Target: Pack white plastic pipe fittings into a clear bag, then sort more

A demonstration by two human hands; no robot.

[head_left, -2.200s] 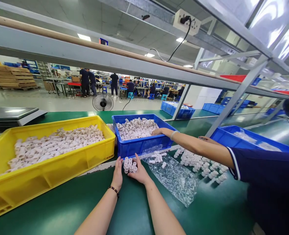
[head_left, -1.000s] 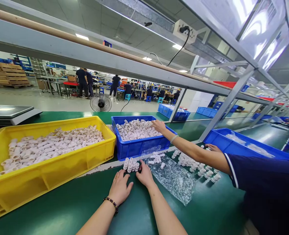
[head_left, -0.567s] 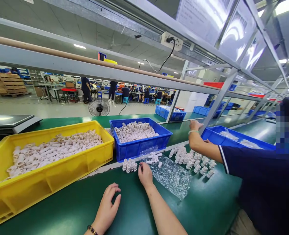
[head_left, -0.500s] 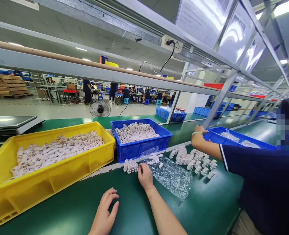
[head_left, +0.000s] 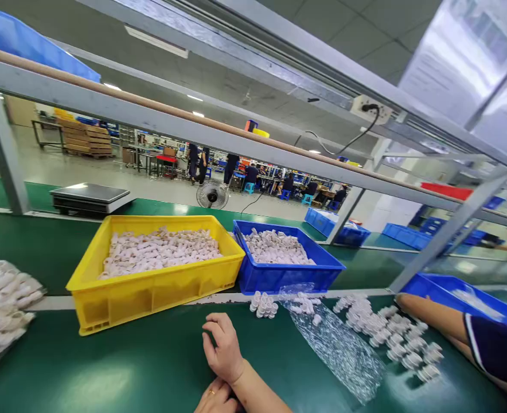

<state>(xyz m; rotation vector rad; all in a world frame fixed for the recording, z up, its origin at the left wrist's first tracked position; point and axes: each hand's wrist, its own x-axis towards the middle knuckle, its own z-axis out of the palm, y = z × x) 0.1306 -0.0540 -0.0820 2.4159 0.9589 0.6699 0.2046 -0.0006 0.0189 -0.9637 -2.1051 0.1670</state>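
Note:
My right hand (head_left: pixel 224 349) hovers over the green tabletop in front of the yellow bin, fingers loosely bent and apart, with nothing seen in them. Below its wrist is my left hand (head_left: pixel 214 397), a ring on one finger; the right forearm and the frame's bottom edge hide most of its fingers. A small cluster of white pipe fittings (head_left: pixel 263 305) stands upright beyond my right hand. Just right of it, loose white fittings (head_left: pixel 305 304) lie at the top of a clear plastic bag (head_left: pixel 343 355).
Behind are a yellow bin (head_left: pixel 159 292) and a blue bin (head_left: pixel 292 277), both filled with fittings. A heap of white pieces (head_left: pixel 4 312) lies at left, a scale (head_left: pixel 90 195) farther back. At right, a co-worker's arm (head_left: pixel 434 315) reaches past rows of fittings (head_left: pixel 391 332).
The view has swung left, bringing the white heap into sight. My right hand has drawn back from the small cluster, and my hands have come together, the left beneath the right wrist.

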